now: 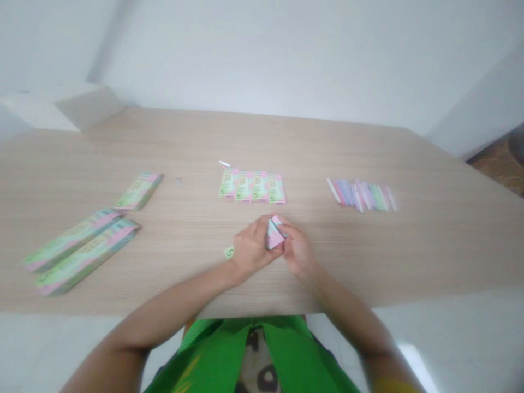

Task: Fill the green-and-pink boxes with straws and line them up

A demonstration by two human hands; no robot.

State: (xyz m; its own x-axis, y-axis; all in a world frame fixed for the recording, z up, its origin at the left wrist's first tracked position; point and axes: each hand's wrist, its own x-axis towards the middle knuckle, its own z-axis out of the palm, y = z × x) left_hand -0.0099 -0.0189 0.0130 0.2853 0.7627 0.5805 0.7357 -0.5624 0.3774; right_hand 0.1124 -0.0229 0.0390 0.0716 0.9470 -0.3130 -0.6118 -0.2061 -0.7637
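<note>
Near the table's front middle, my left hand [252, 245] and my right hand [300, 248] meet around a small pink and pale-green packet [275, 234]. Fingers of both hands are closed on it, and they cover much of its surface. Under my left wrist, a green corner marked "5" [229, 252] pokes out; the rest of that piece is hidden. Just beyond my hands lies a row of several flat pink-and-green packets [252, 186], side by side, each marked "5". Print on all of them is blurred.
Several thin pastel sticks [363, 195] lie in a row on the right. At left are two long pink-and-green boxes [88, 256] and a shorter box [140, 191]. A small white strip [225, 164] lies behind the packets on the wooden table [311, 147]. A white box-like object [88, 106] stands back left.
</note>
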